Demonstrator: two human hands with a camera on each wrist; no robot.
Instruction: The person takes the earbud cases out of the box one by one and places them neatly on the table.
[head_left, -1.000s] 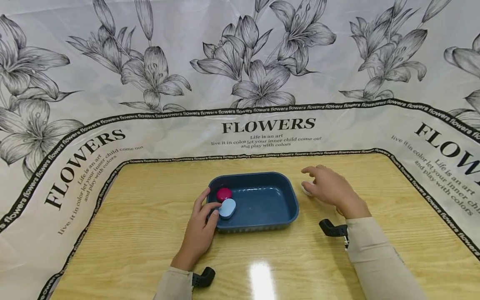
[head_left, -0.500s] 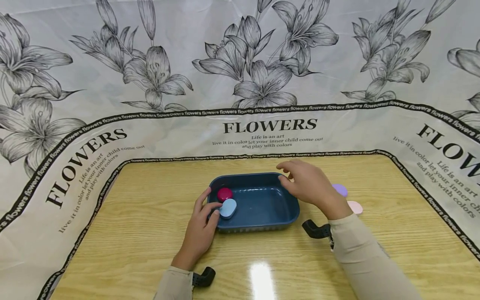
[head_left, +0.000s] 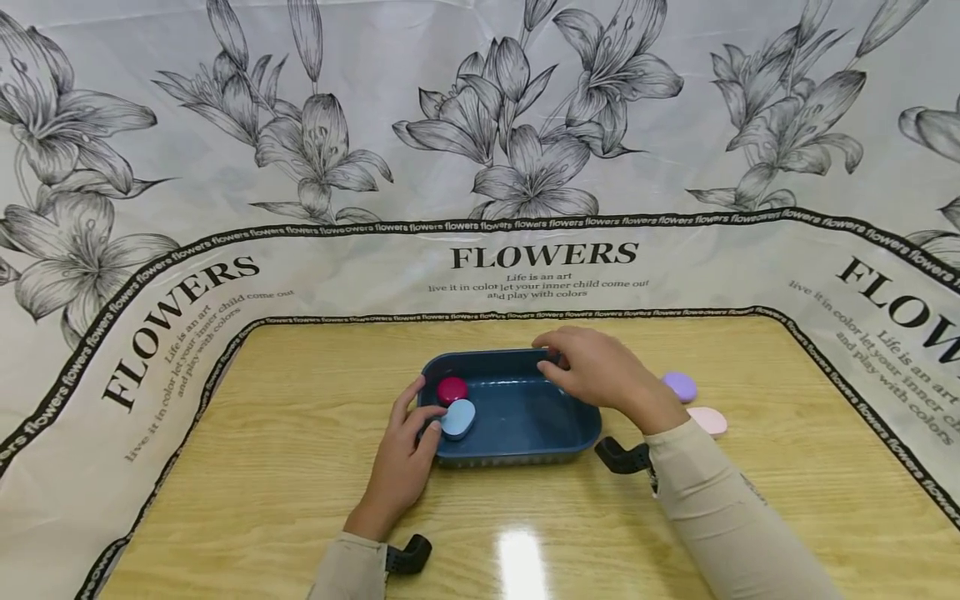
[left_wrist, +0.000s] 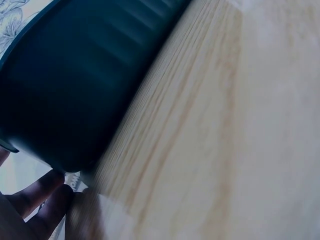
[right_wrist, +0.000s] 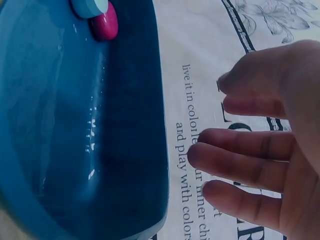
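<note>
A dark blue plastic bin point(head_left: 513, 457) sits on the table, holding a magenta rounded piece point(head_left: 452, 390) and a light blue rounded piece point(head_left: 459, 417) at its left end. My left hand point(head_left: 401, 458) rests against the bin's left end; its forefinger lies over the rim beside the light blue piece. In the left wrist view, fingers touch the bin's outer wall low down. My right hand point(head_left: 596, 371) hovers over the bin's right end. In the right wrist view, its fingers point(right_wrist: 245, 165) extend loosely, with no object visible among them. What lies under that hand is hidden.
A purple rounded piece point(head_left: 679, 387) and a pale pink one point(head_left: 708, 422) lie on the wooden table point(head_left: 300, 500), right of the bin. A flower-printed cloth point(head_left: 547, 275) stands around the table's back and sides.
My right hand has moved left from beside the bin to above its right end, uncovering the purple and pink pieces. The whitish thing at its fingertips no longer shows. My left hand keeps its place.
</note>
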